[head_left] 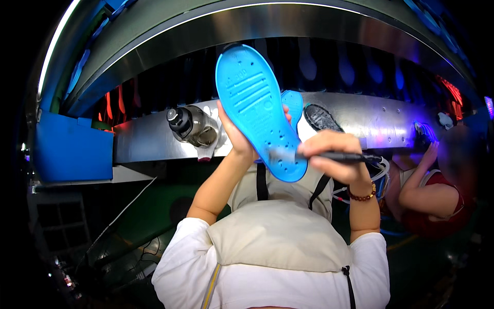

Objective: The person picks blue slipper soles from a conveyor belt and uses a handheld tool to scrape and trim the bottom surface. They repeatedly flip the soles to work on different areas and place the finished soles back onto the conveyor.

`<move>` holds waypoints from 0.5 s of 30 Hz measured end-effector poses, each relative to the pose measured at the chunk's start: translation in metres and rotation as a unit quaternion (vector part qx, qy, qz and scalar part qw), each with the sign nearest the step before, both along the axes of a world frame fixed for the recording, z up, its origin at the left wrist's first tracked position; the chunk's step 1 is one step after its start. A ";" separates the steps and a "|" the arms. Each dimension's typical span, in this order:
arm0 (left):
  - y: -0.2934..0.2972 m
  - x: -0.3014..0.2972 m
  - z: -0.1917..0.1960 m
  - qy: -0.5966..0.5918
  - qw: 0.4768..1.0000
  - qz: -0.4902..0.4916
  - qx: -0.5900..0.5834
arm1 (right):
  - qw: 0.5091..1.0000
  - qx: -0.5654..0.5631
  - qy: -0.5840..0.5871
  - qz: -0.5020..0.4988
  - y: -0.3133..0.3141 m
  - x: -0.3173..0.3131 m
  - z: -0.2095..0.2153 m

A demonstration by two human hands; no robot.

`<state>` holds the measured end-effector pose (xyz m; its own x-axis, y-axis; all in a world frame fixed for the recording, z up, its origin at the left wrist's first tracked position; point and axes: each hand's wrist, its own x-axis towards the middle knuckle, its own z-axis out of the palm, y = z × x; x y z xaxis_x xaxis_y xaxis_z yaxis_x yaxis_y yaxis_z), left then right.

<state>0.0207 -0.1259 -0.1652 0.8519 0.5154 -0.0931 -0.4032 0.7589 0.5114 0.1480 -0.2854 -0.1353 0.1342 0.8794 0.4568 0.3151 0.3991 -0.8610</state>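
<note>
My left hand (237,136) holds a blue shoe insole (257,105) upright from behind, its heel end down. In my right hand (334,157) is a thin black brush (329,155), its pale bristle tip touching the lower part of the insole. A beaded bracelet sits on my right wrist. I wear a white shirt and a beige apron.
A steel conveyor ledge (360,116) runs across ahead, with a second blue insole (294,105) and a dark insole (320,118) lying on it. A clear bottle with a black cap (189,126) hangs at the left. A blue bin (72,149) sits far left. Another person's arm (419,188) works at the right.
</note>
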 end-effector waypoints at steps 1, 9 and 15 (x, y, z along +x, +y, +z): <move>0.003 0.003 0.000 -0.010 1.000 0.001 -0.009 | 0.994 0.004 -0.076 -0.083 0.002 0.004 -0.003; 0.023 -0.001 0.003 -0.067 0.997 0.018 0.033 | 0.997 -0.006 0.031 -0.068 -0.006 -0.002 -0.016; 0.027 -0.004 0.016 -0.094 0.993 -0.022 0.070 | 0.982 0.018 0.146 0.116 -0.006 -0.002 -0.019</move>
